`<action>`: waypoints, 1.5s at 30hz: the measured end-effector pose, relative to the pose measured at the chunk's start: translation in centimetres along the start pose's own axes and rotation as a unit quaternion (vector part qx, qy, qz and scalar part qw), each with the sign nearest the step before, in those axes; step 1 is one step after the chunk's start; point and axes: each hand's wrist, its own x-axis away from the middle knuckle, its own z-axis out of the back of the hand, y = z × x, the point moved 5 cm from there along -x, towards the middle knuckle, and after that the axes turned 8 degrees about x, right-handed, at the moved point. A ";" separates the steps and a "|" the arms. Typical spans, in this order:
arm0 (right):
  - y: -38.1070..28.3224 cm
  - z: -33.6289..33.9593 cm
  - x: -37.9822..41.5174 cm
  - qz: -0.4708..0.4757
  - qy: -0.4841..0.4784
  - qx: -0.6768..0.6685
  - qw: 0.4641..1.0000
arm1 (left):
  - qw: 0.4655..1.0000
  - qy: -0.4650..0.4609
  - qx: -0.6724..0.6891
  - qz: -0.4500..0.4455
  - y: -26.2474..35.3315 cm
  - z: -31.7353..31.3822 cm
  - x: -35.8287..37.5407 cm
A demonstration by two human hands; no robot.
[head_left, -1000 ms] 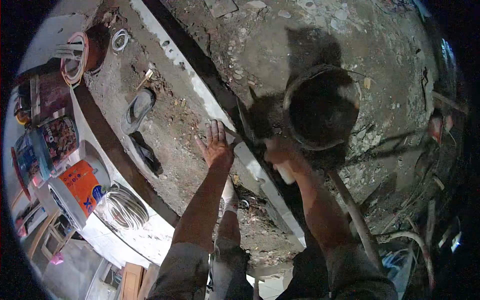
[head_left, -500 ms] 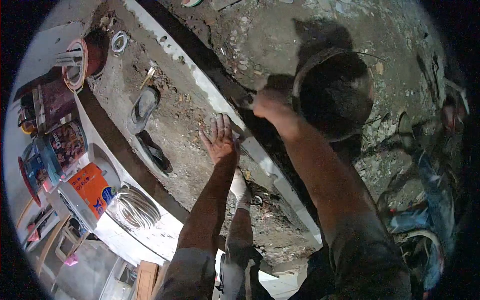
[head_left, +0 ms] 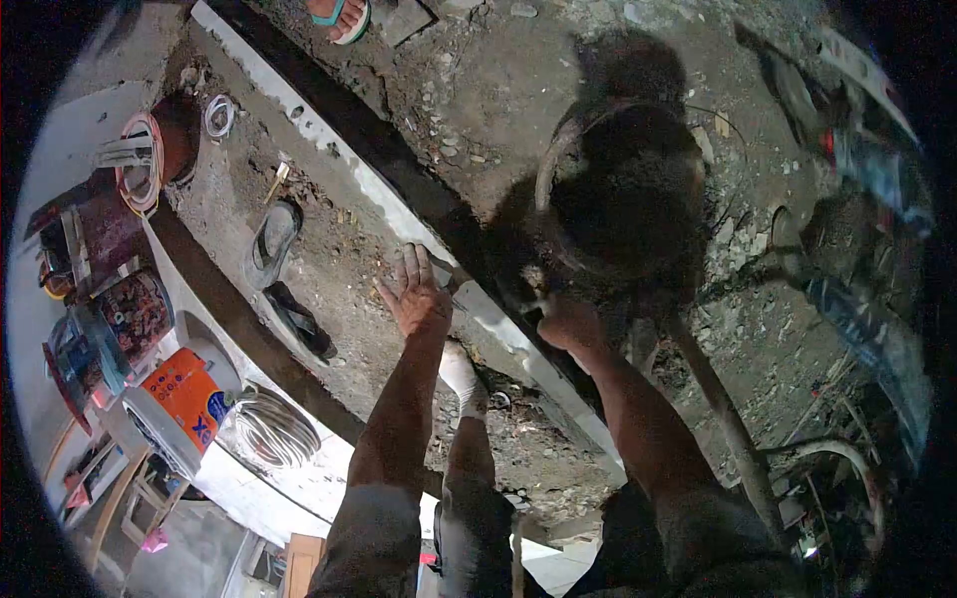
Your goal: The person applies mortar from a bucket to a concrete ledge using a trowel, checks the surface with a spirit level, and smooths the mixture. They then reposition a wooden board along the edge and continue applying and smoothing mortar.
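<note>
My left hand (head_left: 417, 299) lies flat with its fingers spread on the inner side of a low wall, its fingertips by the pale top edge (head_left: 374, 189). On the wall's other side, my right hand (head_left: 573, 327) is closed in a fist near the dark outer face. Something small and blurred shows just beyond the fist, too dark to name. Close by that hand stands a round bucket (head_left: 546, 184), its inside dark and shadowed. Beneath my left forearm is my foot, in a white covering (head_left: 461, 371).
A pair of slippers (head_left: 271, 244) lies on the dirt at left. Beyond are an orange-labelled bucket (head_left: 179, 389), a coiled hose (head_left: 271, 429) and a coil of wire (head_left: 219, 117). Another person's foot in a slipper (head_left: 344, 18) shows at the top. A pole (head_left: 723, 409) leans right.
My right hand has moved back toward me along the wall's outer side. My left hand stays flat on the wall. The view has shifted, bringing the other person's foot into sight.
</note>
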 end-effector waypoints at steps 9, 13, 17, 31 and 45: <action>3.9 -3.2 -10.5 0.070 0.163 0.014 0.984 | 0.998 0.033 0.036 -0.026 -0.1 -0.4 -0.1; 6.2 -7.0 -15.6 0.135 0.155 0.078 0.976 | 0.998 0.048 0.038 -0.029 -0.2 -0.5 -0.3; 4.8 -4.8 -9.5 0.194 0.031 0.137 0.971 | 0.999 0.028 0.044 -0.014 0.1 -0.1 -0.3; 3.3 -3.2 -4.7 0.171 0.183 -0.055 0.967 | 0.995 0.088 0.037 -0.036 -0.2 -0.8 -0.4; 5.2 -5.6 1.3 0.094 -0.041 0.022 0.994 | 1.000 0.019 0.018 -0.003 0.3 0.3 0.0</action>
